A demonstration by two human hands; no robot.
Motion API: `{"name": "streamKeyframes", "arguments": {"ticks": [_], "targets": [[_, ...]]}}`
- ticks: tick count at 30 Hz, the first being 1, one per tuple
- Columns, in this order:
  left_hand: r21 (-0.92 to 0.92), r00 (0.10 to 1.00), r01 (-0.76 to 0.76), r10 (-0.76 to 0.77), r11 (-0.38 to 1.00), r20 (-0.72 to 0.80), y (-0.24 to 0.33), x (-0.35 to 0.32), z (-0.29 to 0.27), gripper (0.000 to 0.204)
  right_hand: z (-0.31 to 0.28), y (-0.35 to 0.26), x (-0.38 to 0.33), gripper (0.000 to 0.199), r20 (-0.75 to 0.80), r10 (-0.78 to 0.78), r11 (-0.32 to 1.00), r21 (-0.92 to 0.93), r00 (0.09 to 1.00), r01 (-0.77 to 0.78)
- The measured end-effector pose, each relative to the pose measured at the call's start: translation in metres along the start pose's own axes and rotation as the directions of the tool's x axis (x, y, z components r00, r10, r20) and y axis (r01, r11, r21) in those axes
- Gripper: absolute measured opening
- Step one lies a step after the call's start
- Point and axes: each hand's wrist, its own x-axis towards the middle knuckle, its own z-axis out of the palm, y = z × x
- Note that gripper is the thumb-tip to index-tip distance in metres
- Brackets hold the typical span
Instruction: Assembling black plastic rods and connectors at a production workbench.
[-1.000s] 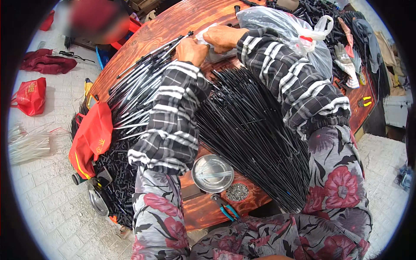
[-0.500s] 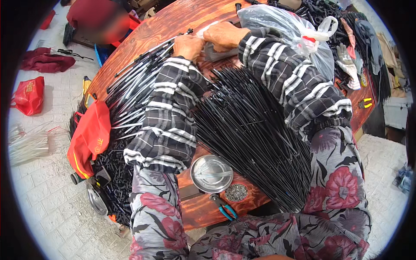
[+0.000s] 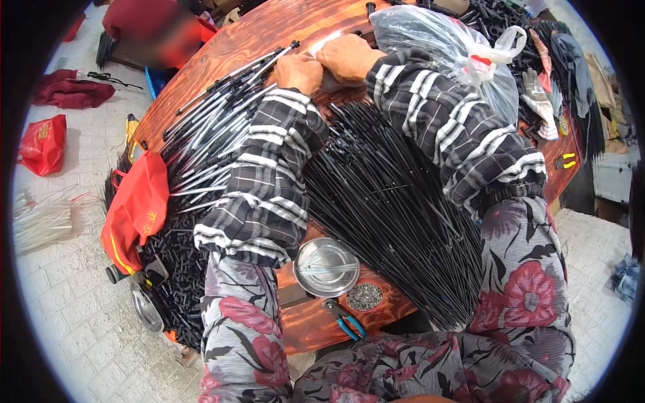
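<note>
— Grip first: what are the two hands doing?

— Both curl knuckles-up at the far side of the round wooden table (image 3: 269, 40). Left hand (image 3: 299, 72) is closed into a loose fist, right hand (image 3: 349, 56) is bent over just beside it, the two nearly touching. What sits under the fingers is hidden, so I cannot tell whether either grip holds anything. A pale sheet (image 3: 322, 46) shows between them.

— And the nearest things?

— Two heaps of thin rods. One fan of black rods (image 3: 390, 201) spreads between the forearms toward the near edge, too many to count. One looser heap of grey-tipped rods (image 3: 215, 127) lies left of the left forearm, reaching past the left hand.

— Arm pose?

— Both forearms, in striped plaid sleeves, reach forward and converge; the left lies over the edge of the grey heap, the right crosses above the black fan.

— Farther out?

— One round metal dish (image 3: 327, 266) near the front edge, one small round pile of dark bits (image 3: 365, 296) just beside it, one pair of blue-handled pliers (image 3: 346, 322) below. One clear plastic bag (image 3: 437, 40) sits right of the right hand. One red bag (image 3: 138, 201) hangs at the table's left edge, above a heap of short black pieces (image 3: 176, 269).
</note>
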Motion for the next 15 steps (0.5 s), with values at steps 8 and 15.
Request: {"name": "streamKeyframes", "arguments": {"ticks": [8, 15], "targets": [[-0.358, 0.912, 0.405, -0.343, 0.841, 0.224, 0.010, -0.003, 0.008, 0.024, 0.001, 0.006, 0.001, 0.020, 0.004, 0.068, 0.992, 0.107, 0.998, -0.068], [-0.333, 0.937, 0.349, -0.328, 0.876, 0.120, 0.008, -0.005, -0.007, 0.016, 0.005, 0.001, 0.005, 0.020, 0.003, 0.094, 0.992, 0.087, 0.996, -0.094]]}}
